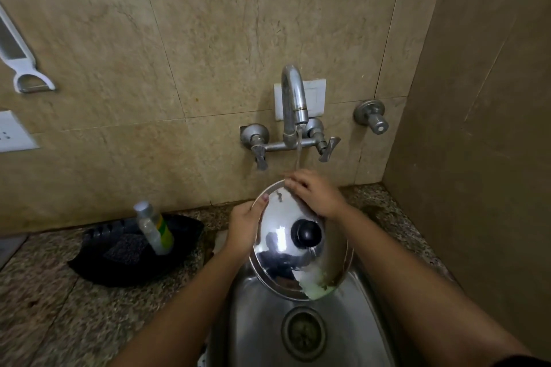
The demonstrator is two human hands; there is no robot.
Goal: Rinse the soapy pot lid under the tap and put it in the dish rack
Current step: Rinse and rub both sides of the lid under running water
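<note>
A shiny steel pot lid [278, 250] with a black knob [306, 233] is tilted over the steel sink [262, 325], knob side facing me. My left hand [244, 225] grips its left rim, thumb on top. My right hand [316, 192] lies flat on the lid's upper edge, fingers spread, right under the stream. Water runs from the chrome tap [293, 98] onto that hand and the lid. White soap foam [316, 284] clings to the lid's lower right rim. No dish rack is in view.
A black tray [98, 265] on the granite counter [44, 307] left of the sink holds a clear bottle [153, 228] and a scrubber. The sink drain [304, 334] lies below the lid. A white peeler [29, 80] hangs on the tiled wall; a side wall [477, 158] stands close on the right.
</note>
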